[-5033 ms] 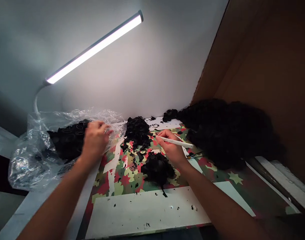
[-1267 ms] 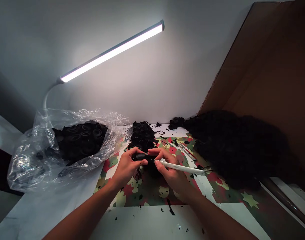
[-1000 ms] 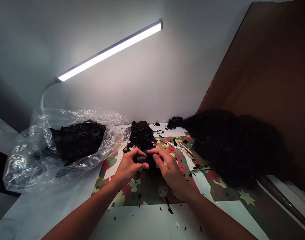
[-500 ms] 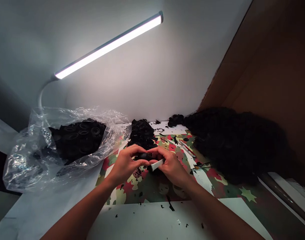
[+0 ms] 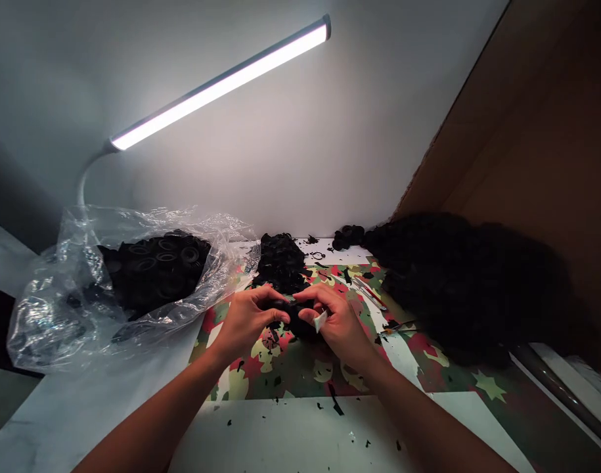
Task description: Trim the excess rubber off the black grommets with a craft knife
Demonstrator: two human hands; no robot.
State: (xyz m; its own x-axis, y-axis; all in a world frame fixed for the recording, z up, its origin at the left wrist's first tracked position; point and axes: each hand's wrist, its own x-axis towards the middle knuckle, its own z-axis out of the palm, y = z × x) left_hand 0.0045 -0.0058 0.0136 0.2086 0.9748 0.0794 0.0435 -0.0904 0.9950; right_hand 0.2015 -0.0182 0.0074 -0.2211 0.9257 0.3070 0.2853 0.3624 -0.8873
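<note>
My left hand (image 5: 248, 323) is closed, its thumb and index finger pinching the left side of a dark rubber piece (image 5: 291, 307); the exact shape is hard to make out against the black behind it. On the other side, my right hand (image 5: 340, 325) grips the same piece with its fingertips. A small white flat-looking object (image 5: 320, 321) sticks out between the fingers of that hand, most of it hidden. Just beyond both hands lies a heap of black rubber scraps (image 5: 280, 259).
A clear plastic bag (image 5: 48, 315) at the left holds black rubber rings (image 5: 157, 263). A large black pile (image 5: 467, 282) lies at the right by a cardboard panel (image 5: 536, 131). Red-handled tweezers (image 5: 372, 294) rest on the patterned sheet (image 5: 300, 381). A lit lamp (image 5: 221, 82) hangs above.
The white object in my right hand has turned and shows less of its length. The black piece has shifted between my fingers. My view has tilted slightly.
</note>
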